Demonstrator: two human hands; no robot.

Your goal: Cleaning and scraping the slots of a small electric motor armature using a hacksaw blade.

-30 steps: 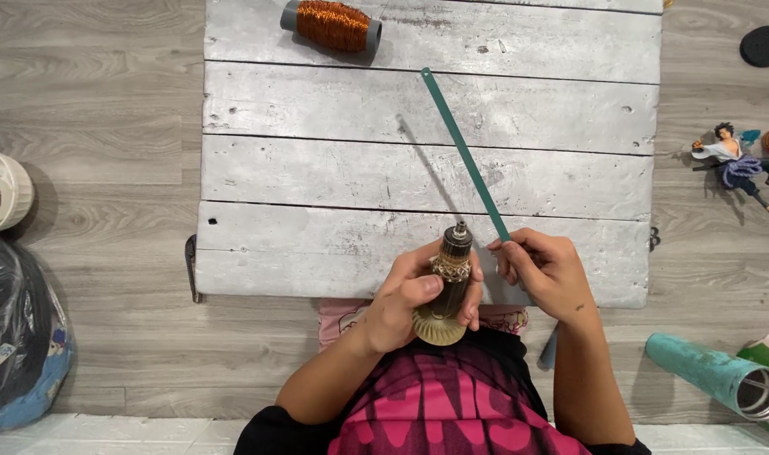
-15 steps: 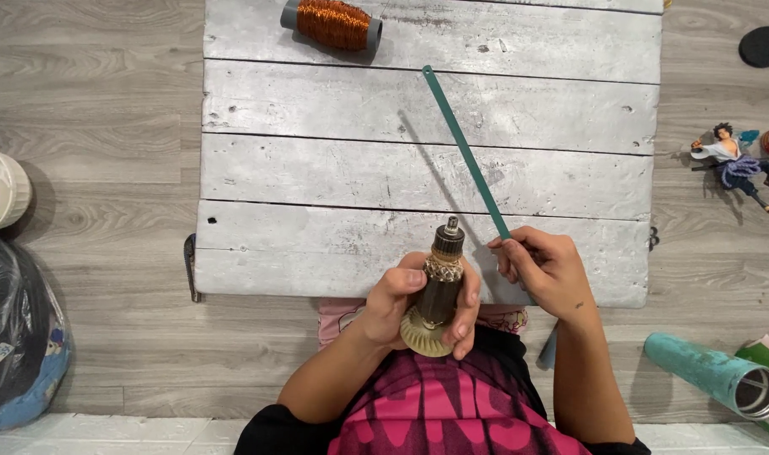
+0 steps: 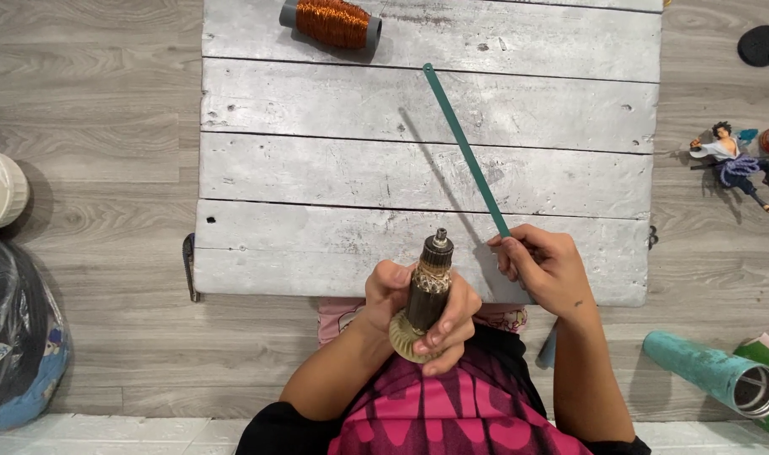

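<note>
Rotor (image 3: 427,295): above the near desk (image 3: 317,177) edge, long axis nearly upright, shaft end pointing away, fan end toward the body
Left hand (image 3: 414,307): fingers curled snugly round the rotor's middle
Right hand (image 3: 540,265): pinched closed on the near end of a green strip (image 3: 464,147)
Strip: slants up-left across the planks

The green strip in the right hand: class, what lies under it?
Under the green strip lie the white wooden planks and its shadow. The right hand covers its near end, so that part is hidden.
</note>
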